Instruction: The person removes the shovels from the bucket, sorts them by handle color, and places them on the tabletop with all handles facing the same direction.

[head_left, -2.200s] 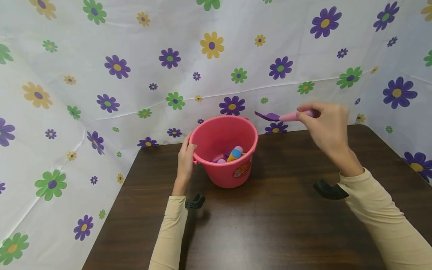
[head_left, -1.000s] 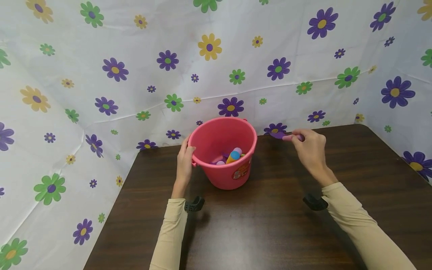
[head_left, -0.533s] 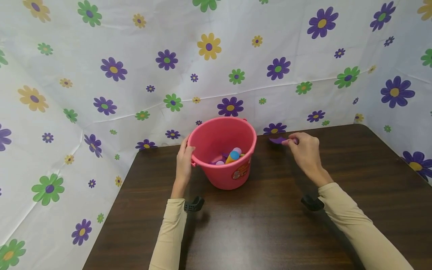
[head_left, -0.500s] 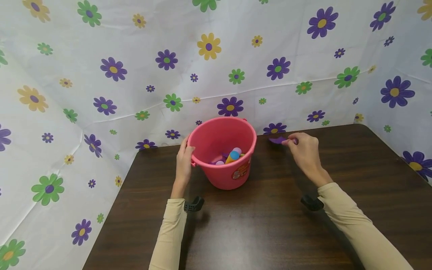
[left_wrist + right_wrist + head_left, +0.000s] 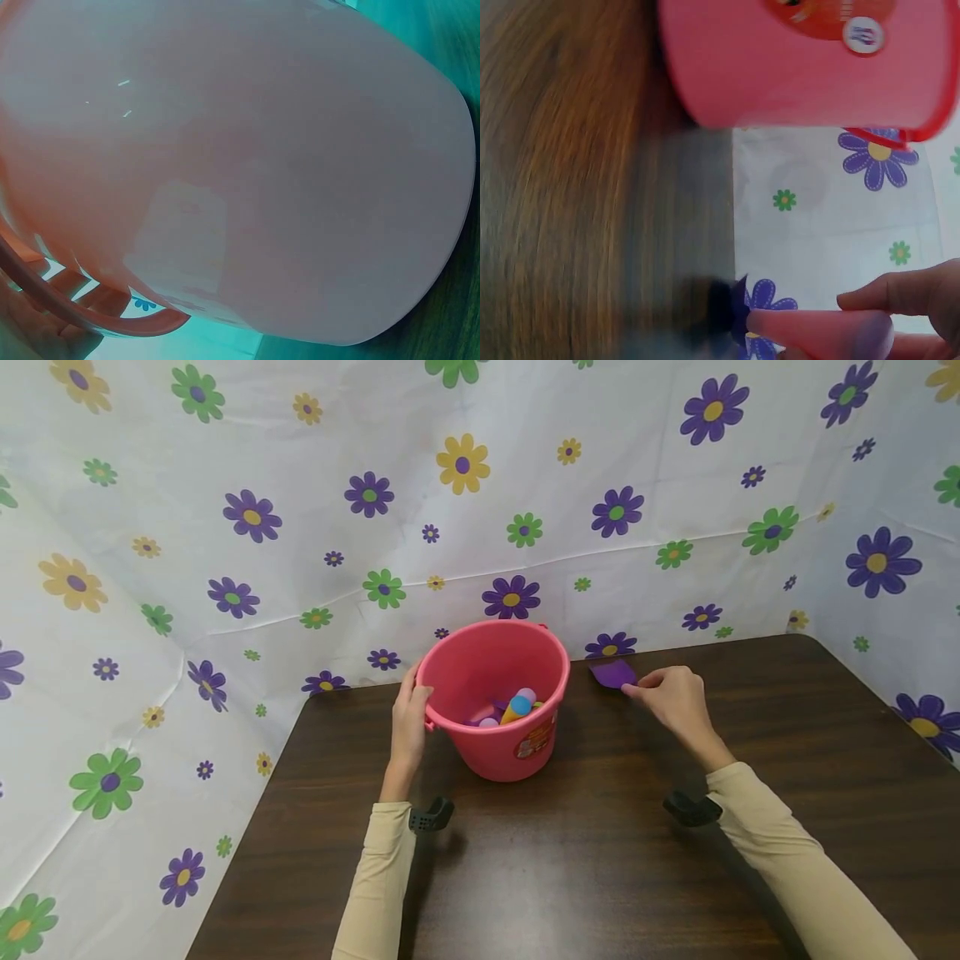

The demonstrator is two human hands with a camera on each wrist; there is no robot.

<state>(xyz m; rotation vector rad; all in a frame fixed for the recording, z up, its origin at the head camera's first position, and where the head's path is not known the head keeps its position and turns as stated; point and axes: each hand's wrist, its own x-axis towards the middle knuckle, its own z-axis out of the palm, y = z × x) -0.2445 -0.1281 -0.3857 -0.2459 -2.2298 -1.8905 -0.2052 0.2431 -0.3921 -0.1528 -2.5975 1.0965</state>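
Observation:
A pink bucket [image 5: 487,752] stands on the dark wooden table. My left hand [image 5: 408,727] grips its left rim, thumb on top. In the left wrist view, the bucket's side [image 5: 300,187] fills the picture and some fingers [image 5: 109,300] show behind its handle. Right of the bucket, my right hand [image 5: 677,703] pinches a toy shovel with a purple blade [image 5: 615,674] and pink handle [image 5: 810,330]. The blade is low over the table's back edge; whether it touches the wood, I cannot tell. Inside the bucket lies an orange toy with a blue top [image 5: 518,707].
Several purple and pink toy pieces [image 5: 489,722] lie with it in the bucket, partly hidden by the front wall. A white flowered cloth [image 5: 300,527] hangs behind the table [image 5: 525,877] and along its sides. Each wrist wears a black mount [image 5: 692,810].
My right hand has come down and left with the shovel, from the air to low near the table. The blade has turned to show its broad face. My left hand stays on the bucket.

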